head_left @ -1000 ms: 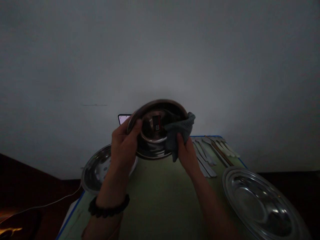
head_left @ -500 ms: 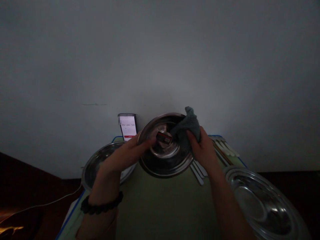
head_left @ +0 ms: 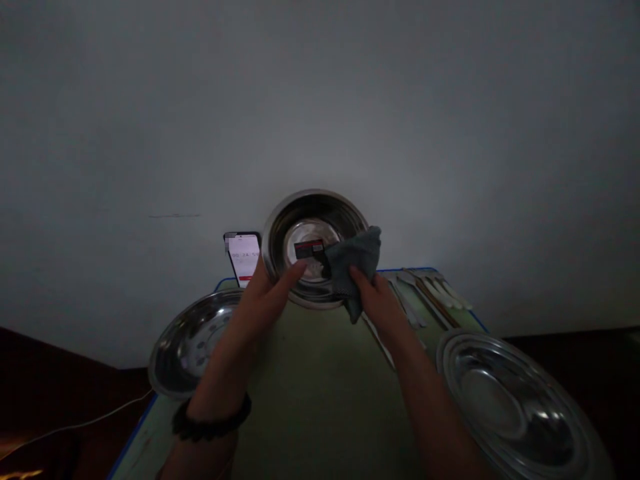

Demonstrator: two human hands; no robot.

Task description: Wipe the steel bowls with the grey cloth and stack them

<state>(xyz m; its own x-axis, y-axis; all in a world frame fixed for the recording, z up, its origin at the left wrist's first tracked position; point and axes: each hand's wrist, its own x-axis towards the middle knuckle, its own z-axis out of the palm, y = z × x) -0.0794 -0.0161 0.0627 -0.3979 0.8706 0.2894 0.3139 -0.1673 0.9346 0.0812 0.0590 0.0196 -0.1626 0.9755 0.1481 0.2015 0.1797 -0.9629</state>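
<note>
A shiny metal bowl is held up above the table, tilted so that its inside faces me. A dark label with a red stripe shows on its bottom. My left hand grips the bowl's lower left rim, with the thumb over the inside and the other fingers hidden behind. In my right hand is a bunched grey-green cloth, pressed against the bowl's lower right side. That hand's fingers are partly hidden by the cloth.
A metal basin stands on the green table at left, and stacked metal basins at right. A phone showing a timer leans on the wall. Several knives and other utensils lie at the back right.
Both hands have raised the bowl and shifted it slightly left, turning it to face me more squarely. The cloth has moved down and left, to the bowl's lower right part.
</note>
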